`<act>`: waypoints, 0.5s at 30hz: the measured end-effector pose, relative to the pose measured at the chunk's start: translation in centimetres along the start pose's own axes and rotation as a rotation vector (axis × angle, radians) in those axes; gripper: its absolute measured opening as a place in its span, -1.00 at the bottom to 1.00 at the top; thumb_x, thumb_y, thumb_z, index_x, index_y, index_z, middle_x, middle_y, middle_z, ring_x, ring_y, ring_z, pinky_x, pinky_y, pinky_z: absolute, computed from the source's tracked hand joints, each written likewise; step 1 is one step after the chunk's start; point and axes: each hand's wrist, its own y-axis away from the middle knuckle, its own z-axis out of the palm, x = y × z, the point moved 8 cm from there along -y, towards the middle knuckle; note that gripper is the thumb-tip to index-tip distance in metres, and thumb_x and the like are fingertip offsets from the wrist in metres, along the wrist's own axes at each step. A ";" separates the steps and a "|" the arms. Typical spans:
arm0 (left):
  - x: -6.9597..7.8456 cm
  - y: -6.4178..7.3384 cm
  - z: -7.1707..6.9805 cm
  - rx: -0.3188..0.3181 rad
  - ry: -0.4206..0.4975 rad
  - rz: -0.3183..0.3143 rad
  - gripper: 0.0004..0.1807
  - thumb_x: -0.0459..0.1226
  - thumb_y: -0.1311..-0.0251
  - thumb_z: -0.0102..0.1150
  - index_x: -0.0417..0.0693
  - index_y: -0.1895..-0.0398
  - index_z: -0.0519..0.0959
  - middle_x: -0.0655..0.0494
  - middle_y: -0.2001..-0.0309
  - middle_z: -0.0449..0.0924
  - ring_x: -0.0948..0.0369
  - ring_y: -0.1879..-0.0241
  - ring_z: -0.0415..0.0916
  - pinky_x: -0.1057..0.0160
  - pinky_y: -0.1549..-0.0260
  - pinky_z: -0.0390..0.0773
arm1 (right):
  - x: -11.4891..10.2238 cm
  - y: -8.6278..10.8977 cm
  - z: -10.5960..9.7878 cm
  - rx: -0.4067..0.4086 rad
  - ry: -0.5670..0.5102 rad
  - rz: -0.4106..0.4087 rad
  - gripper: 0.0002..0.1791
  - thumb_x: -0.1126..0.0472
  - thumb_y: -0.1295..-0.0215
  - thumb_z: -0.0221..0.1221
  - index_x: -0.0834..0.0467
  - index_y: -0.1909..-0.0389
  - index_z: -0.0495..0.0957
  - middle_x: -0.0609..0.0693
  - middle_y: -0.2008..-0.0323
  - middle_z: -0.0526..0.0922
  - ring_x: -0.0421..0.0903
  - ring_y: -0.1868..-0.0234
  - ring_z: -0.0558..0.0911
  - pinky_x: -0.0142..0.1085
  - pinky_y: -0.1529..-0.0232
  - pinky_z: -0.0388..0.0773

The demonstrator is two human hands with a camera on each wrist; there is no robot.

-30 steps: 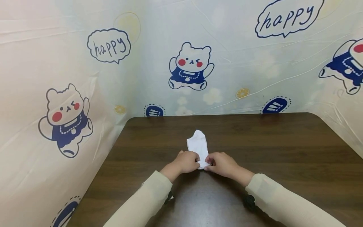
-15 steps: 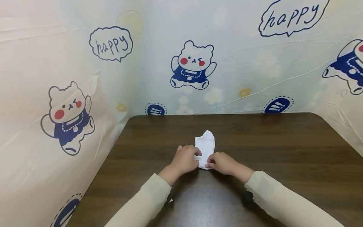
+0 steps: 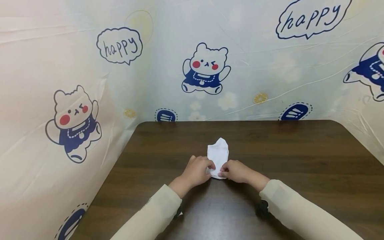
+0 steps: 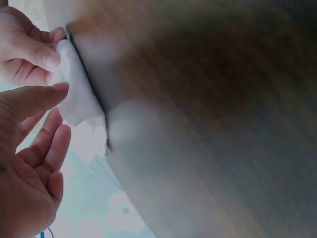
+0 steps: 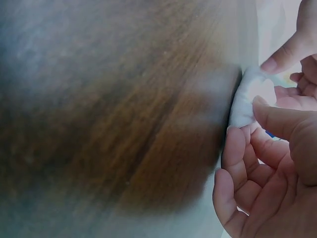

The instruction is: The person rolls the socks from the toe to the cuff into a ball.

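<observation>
A flat white sock (image 3: 218, 155) lies on the brown table, its narrow end pointing away from me. My left hand (image 3: 196, 170) is at its near left edge; the thumb touches the fabric, and in the left wrist view the loosely bent fingers of the left hand (image 4: 34, 153) stay apart from the thumb. At the near right corner my right hand (image 3: 237, 171) pinches the sock. The right wrist view has the right hand (image 5: 267, 163) with thumb and forefinger on the edge of the sock (image 5: 245, 101).
The dark wood table (image 3: 285, 160) stretches out on both sides of the sock. Behind and beside it hangs a pale printed curtain (image 3: 156, 76) with bears and lettering. Dark bands (image 3: 263, 208) show under the sleeve cuffs.
The sock has shifted a little to the right in the head view, which itself has shifted slightly. My left fingers have spread from their closer grip; the right hand stays at the near right corner.
</observation>
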 end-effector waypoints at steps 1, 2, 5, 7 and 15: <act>0.0 0.0 0.1 -0.002 -0.002 0.001 -0.76 -0.32 0.12 0.42 0.08 0.33 0.64 0.28 0.32 0.60 0.23 0.28 0.53 0.24 0.33 0.24 | 0.0 0.0 0.0 0.000 0.000 -0.003 -0.84 0.19 -0.26 0.23 0.09 0.51 0.60 -0.24 0.68 0.43 -0.30 0.61 0.38 -0.37 0.52 0.35; -0.1 0.1 0.2 -0.003 -0.003 0.001 -0.76 -0.32 0.13 0.43 0.08 0.33 0.64 0.28 0.32 0.60 0.23 0.28 0.53 0.24 0.33 0.24 | -0.1 0.1 0.0 0.000 0.000 -0.007 -0.84 0.19 -0.26 0.23 0.09 0.52 0.60 -0.24 0.68 0.43 -0.30 0.61 0.38 -0.37 0.52 0.35; -0.1 0.2 0.5 -0.008 -0.013 0.004 -0.74 -0.33 0.15 0.44 0.09 0.34 0.64 0.29 0.34 0.60 0.25 0.28 0.53 0.25 0.34 0.23 | -0.2 0.2 -0.1 0.004 -0.002 -0.018 -0.84 0.19 -0.25 0.23 0.10 0.52 0.60 -0.23 0.68 0.43 -0.30 0.61 0.37 -0.37 0.53 0.35; -0.2 0.2 0.7 -0.011 -0.017 0.007 -0.74 -0.35 0.15 0.44 0.09 0.35 0.64 0.30 0.35 0.61 0.28 0.29 0.54 0.26 0.36 0.23 | -0.3 0.2 -0.1 0.010 0.002 -0.023 -0.84 0.19 -0.25 0.23 0.09 0.52 0.59 -0.24 0.67 0.43 -0.30 0.61 0.36 -0.37 0.52 0.34; -0.6 0.0 1.4 -0.032 0.006 -0.003 -0.82 -0.37 0.12 0.34 0.08 0.40 0.67 0.31 0.44 0.63 0.34 0.40 0.53 0.25 0.37 0.26 | -0.2 0.4 -0.4 0.057 0.025 -0.014 -0.85 0.15 -0.21 0.27 0.05 0.51 0.56 -0.25 0.66 0.43 -0.30 0.60 0.37 -0.37 0.51 0.35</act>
